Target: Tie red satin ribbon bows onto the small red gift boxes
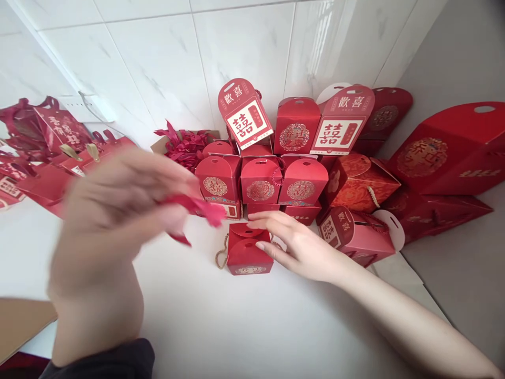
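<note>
Raised at the left, my left hand (pixel 118 210) is slightly blurred. Its thumb and fingers pinch a red ribbon (pixel 213 211), whose ends hang out toward the right. A small red gift box (pixel 249 258) stands upright on the white table, with gold print on its front and a twisted gold cord (pixel 221 255) looped at its left side. My right hand (pixel 302 245) reaches in from the right with fingers apart over the box's top right edge. The fingertips rest at its upper flaps; firm contact cannot be told.
Red gift boxes (pixel 260 181) are stacked behind, against the tiled wall. A carton of red ribbons (pixel 185 147) stands to their left. Red gift bags (pixel 59 131) fill the far left. Large red boxes (pixel 450 147) stand at right, and a brown board (pixel 23 321) lies lower left.
</note>
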`<move>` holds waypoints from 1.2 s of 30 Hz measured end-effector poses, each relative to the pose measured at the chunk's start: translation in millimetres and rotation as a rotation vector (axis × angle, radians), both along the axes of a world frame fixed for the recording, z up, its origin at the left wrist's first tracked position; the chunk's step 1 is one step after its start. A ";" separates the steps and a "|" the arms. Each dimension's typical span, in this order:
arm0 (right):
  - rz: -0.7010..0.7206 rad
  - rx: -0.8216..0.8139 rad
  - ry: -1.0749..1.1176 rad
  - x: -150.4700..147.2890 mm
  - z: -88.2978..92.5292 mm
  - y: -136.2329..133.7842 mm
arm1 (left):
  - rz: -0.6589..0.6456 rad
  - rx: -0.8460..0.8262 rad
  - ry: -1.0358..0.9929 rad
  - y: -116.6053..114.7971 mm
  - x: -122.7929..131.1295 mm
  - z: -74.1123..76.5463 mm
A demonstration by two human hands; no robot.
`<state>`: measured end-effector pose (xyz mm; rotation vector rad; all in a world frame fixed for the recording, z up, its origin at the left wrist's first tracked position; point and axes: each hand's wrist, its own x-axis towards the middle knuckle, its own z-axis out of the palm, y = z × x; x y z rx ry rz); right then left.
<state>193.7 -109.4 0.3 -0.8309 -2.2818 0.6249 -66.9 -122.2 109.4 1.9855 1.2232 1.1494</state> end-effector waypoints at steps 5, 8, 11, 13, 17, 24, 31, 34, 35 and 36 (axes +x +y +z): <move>0.189 -0.384 0.446 -9.1 5.0 -15.2 | -0.396 -0.426 0.089 -4.2 43.0 -25.1; 0.240 -0.629 0.612 -13.2 2.7 -17.9 | -0.423 -0.455 0.041 4.8 49.0 -33.3; 0.219 -0.814 0.667 -11.3 2.4 -14.2 | -0.398 -0.415 0.050 11.3 40.1 -33.1; 0.207 -0.931 0.686 -6.8 4.9 -10.7 | -0.354 -0.378 0.099 14.8 31.2 -31.0; 0.185 -1.022 0.657 3.4 12.9 -7.0 | -0.291 -0.362 0.245 22.3 17.1 -28.5; -0.023 -0.610 0.517 8.8 16.8 -4.5 | -0.281 -0.398 0.551 38.1 -1.3 -29.8; -0.046 -0.647 0.522 6.1 8.1 1.9 | -0.401 -0.406 0.807 45.0 0.6 -35.5; 0.014 -0.744 0.593 1.0 2.4 3.2 | -0.453 -0.360 0.770 40.7 13.9 -40.3; 0.030 -0.775 0.616 -0.7 1.1 3.1 | -0.450 -0.326 0.731 38.6 18.9 -42.5; 0.042 -0.802 0.636 -2.2 0.2 2.9 | -0.441 -0.288 0.689 36.2 23.9 -45.0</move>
